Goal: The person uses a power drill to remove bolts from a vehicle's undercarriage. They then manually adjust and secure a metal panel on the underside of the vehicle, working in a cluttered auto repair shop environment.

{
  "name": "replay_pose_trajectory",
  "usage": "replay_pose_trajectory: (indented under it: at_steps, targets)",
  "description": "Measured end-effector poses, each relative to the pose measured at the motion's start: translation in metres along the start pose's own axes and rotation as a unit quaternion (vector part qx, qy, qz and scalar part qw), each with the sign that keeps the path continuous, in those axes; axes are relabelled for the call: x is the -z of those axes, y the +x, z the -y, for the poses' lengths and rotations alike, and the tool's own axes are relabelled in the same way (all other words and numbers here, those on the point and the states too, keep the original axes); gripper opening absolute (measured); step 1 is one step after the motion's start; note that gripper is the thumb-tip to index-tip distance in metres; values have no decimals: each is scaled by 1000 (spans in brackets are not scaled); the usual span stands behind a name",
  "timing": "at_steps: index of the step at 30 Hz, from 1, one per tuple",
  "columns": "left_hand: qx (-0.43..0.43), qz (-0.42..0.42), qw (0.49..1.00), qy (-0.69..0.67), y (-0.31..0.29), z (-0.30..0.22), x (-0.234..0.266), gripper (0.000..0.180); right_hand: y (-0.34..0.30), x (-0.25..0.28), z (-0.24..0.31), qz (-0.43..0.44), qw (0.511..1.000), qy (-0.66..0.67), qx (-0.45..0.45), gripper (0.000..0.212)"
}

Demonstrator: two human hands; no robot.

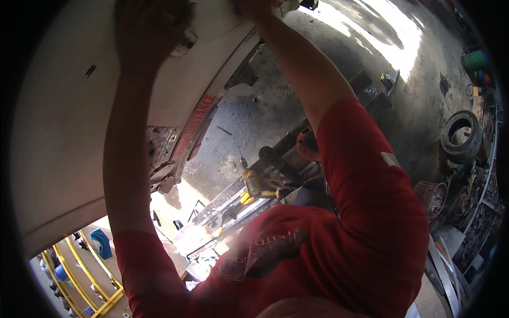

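Head view: pale vehicle panel (63, 143), both hands raised to it
At upper left the panel is seen; whether the left hand's (140, 34) or right hand's (257, 7) grip is closed cannot be told. Cuts could be caused by slipping onto the jagged metal (164, 179).

Stained grey floor (328, 53): black tire (449, 132) toward right. Metal platform (214, 203): yellow drill (253, 183).

Held left hand (146, 34), dark in shadow, at eleven o'clock and right hand (256, 7), partly visible, at twelve, with arms (298, 66) extended.
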State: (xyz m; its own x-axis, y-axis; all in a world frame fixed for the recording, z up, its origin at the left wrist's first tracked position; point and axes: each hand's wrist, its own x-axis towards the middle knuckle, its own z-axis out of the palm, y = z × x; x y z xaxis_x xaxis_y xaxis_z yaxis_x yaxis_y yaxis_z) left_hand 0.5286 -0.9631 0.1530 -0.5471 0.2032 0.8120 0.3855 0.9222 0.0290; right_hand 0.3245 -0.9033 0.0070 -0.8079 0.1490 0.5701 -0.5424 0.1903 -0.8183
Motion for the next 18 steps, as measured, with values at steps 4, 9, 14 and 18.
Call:
replay_pose_trajectory:
  at_steps: [4, 9, 14, 18]
  targets:
    - [-191, 108, 862, 458, 15, 53, 27, 42, 22, 37, -18, 163, 985, 57, 0, 68]
    - [-177, 134, 840, 496, 19, 42, 8, 35, 75, 157, -77, 201, 881, 398, -159, 74]
    - [-199, 142, 817, 522, 22, 47, 4, 30, 109, 232, -79, 189, 670, 712, -88, 32]
    - [-195, 126, 836, 497, 23, 51, 8, 26, 118, 227, -43, 158, 652, 737, -74, 22]
